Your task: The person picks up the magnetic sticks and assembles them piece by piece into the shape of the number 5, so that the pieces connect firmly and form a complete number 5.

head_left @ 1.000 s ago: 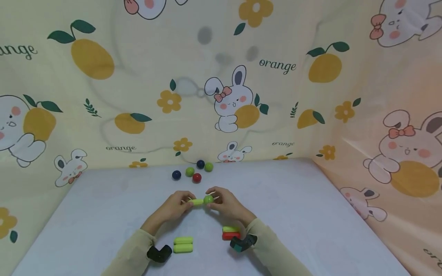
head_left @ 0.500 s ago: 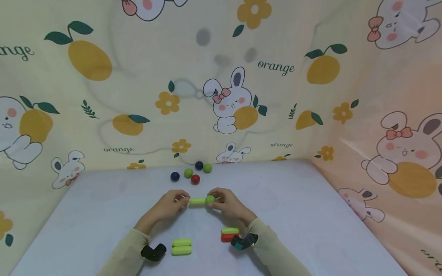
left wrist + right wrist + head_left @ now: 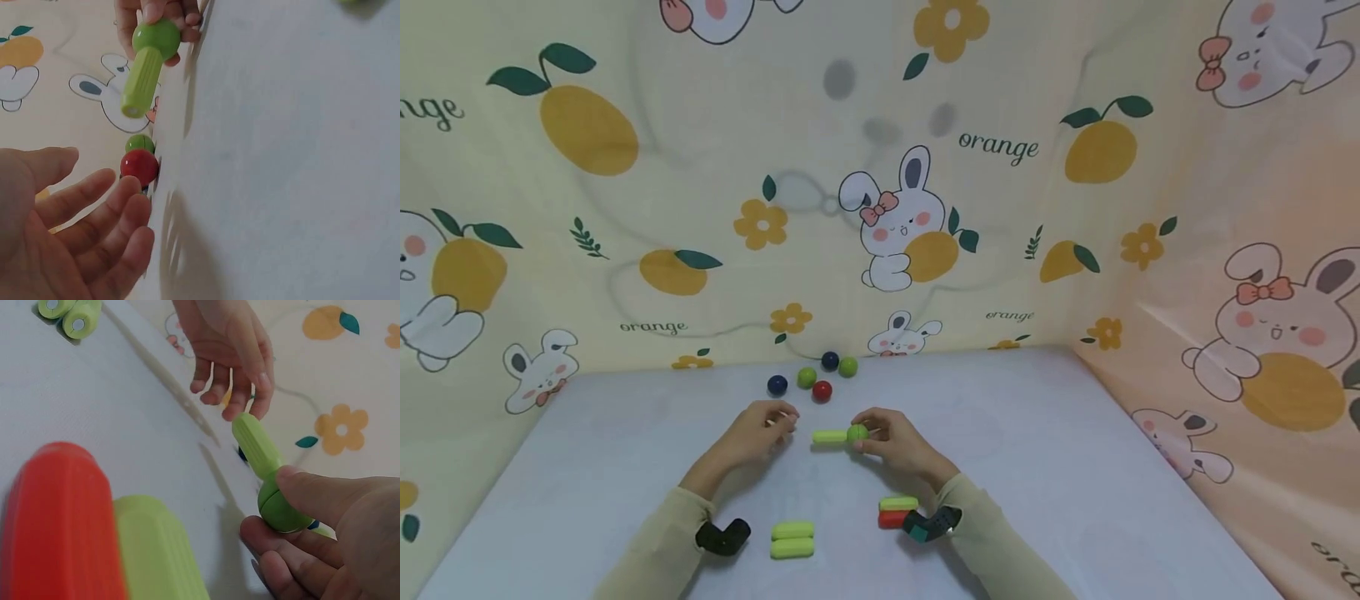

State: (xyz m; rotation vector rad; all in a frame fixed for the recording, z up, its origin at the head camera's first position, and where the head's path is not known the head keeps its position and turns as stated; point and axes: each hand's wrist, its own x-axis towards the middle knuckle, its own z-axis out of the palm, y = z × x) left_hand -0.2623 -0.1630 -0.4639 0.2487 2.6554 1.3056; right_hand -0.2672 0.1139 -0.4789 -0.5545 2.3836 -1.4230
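My right hand (image 3: pixel 891 439) pinches a green ball (image 3: pixel 282 509) between thumb and fingers. A ribbed yellow-green toy building rod (image 3: pixel 142 84) sticks out from that ball, pointing toward my left hand, and both are held just above the table. My left hand (image 3: pixel 758 432) is apart from the rod's free end, its fingers relaxed and holding nothing. In the left wrist view, a small grey disc shows in the rod's end.
Behind the hands lie a red ball (image 3: pixel 822 391), two navy balls and two green balls. Two yellow-green rods (image 3: pixel 792 540) lie side by side near the front. A red rod (image 3: pixel 62 531) and a yellow-green rod (image 3: pixel 159 550) lie by my right wrist.
My left hand has let go of the rod's free end and moved away to the left. The rod stays on the green ball, still in my right hand.
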